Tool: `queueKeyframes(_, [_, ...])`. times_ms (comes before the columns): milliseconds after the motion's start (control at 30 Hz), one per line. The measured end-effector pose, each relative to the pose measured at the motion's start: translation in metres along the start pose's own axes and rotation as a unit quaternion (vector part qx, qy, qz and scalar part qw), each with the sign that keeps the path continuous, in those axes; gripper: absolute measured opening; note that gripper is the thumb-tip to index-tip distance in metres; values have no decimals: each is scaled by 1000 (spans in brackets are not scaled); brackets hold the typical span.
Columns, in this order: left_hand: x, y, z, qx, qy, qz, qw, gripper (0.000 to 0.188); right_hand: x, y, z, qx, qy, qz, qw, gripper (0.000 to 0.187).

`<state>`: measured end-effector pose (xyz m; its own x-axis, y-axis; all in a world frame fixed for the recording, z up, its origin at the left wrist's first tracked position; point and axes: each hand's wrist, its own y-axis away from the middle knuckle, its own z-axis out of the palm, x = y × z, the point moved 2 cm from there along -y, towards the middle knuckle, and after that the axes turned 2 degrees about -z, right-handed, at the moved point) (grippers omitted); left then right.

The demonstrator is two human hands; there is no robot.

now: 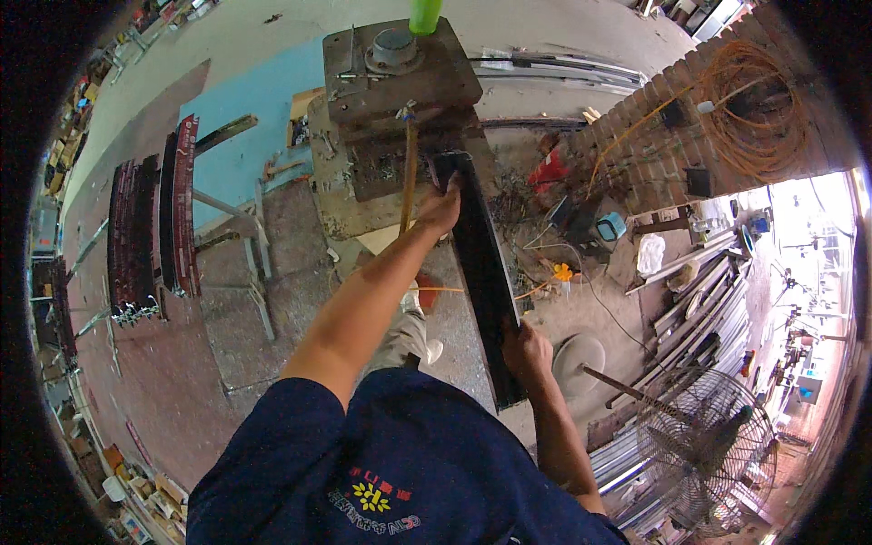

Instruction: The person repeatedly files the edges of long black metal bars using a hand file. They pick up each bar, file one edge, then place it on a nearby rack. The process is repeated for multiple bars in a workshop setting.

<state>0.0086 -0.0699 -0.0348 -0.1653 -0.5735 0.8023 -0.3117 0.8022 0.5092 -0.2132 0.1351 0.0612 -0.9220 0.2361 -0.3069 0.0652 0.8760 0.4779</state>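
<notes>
Workshop floor [459,345] spreads beneath a black bar [481,263], which I grip remotely: left hand [440,209] near its far end, right hand [529,352] near its closer end. Beyond the bar sits a machine [445,77]; right of the bar, a fan [708,445].

Fisheye view from head height; facing steeply down; torso [391,454] near, floor [177,363] farther

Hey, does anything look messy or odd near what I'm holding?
Yes: small, pale, irregular scraps lie scattered across the brown, blocky machine's flat base, left of the far end of your long, black, rectangular bar. They look untidy, possibly uncleared shavings.
</notes>
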Motion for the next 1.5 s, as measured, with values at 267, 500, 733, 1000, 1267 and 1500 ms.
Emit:
queueKeyframes(267, [-67, -59, 28, 2, 85, 82, 993, 83, -9, 3, -4, 12, 24, -14, 1000, 44])
queueKeyframes(500, [-62, -53, 39, -16, 44, 129, 990, 87, 15, -1, 17, 83, 28, -53, 995, 25])
queueKeyframes(733, [-46, -41, 29, -17, -3, 62, 998, 89, 2, 1, 7, 59, 1, -23, 998, 36])
queueKeyframes(1000, [-41, -39, 28, -3, -18, 46, 999, 90, 12, -2, 14, 62, 27, -53, 996, 19])
queueKeyframes(1267, [-41, -24, 14, 24, -56, 70, 996, 82, 40, -50, 103, 127, -40, -51, 990, 34])
queueKeyframes(1500, [-9, 17, -3, -24, -150, 134, 979, 81, 62, -92, 155, 83, -248, -44, 964, 46])
